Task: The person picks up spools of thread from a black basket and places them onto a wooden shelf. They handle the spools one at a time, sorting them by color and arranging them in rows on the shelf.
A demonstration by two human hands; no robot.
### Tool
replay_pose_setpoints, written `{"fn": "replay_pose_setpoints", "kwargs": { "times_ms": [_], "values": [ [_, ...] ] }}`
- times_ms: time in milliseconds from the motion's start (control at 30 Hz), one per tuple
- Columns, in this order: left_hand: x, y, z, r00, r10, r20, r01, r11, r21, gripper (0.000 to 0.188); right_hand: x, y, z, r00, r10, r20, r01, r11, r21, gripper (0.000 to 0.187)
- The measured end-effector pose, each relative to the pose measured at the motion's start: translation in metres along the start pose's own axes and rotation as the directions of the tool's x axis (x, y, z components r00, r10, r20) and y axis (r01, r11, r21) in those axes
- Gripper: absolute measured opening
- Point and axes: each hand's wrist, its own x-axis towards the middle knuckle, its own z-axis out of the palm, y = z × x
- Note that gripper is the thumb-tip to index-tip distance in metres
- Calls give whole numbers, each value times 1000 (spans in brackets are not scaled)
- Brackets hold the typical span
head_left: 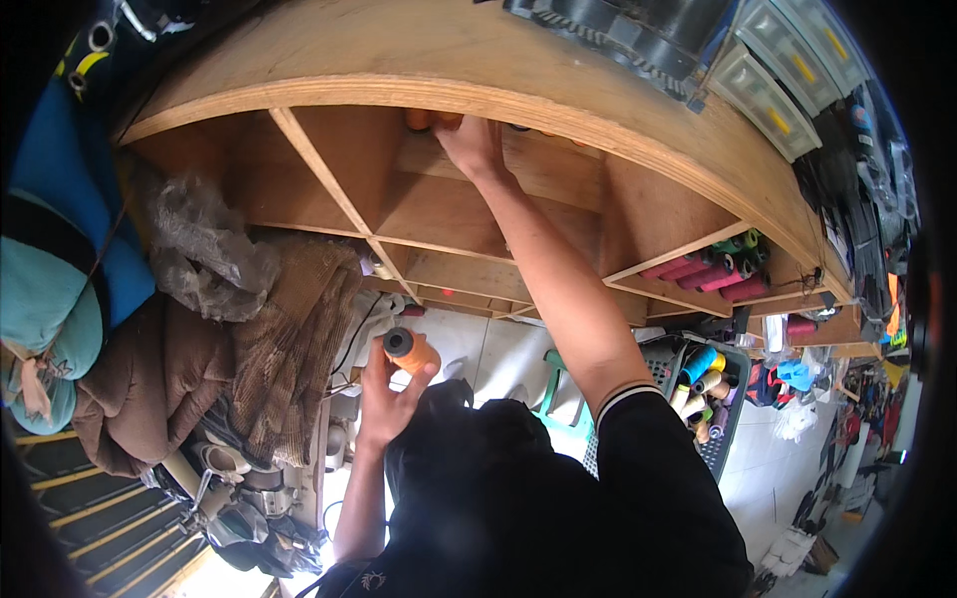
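Note:
An orange thread spool (423, 355) with a dark end is gripped in my left hand (387, 394), which is raised in front of the wooden shelf (359, 224). My right arm stretches up into a middle compartment of that shelf. There my right hand (475, 148) is closed round another orange spool (449, 119), with part of the fingers hidden behind the top board's edge. Just left of it stands one more orange spool (418, 121). Further right along the same compartment, slivers of other spools show under the edge.
Magenta and green spools (713, 271) fill a right compartment. A basket of mixed spools (708, 394) stands on the floor at right, near a green stool (558, 399). Brown cloth (289, 339) and clear plastic (204, 249) hang at left. Clear drawers (773, 110) sit on top.

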Motion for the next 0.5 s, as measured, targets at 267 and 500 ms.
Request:
{"fn": "replay_pose_setpoints", "kwargs": {
  "times_ms": [267,500],
  "values": [
    [95,36,19,986,168,-8,-168,985,-30,39,-75,-3,-52,928,95,361,-220,919,326,51],
    [196,49,61,977,205,56,-204,979,-29,46,-106,-14,-80,896,160,414,-286,921,263,58]
  ]
}}
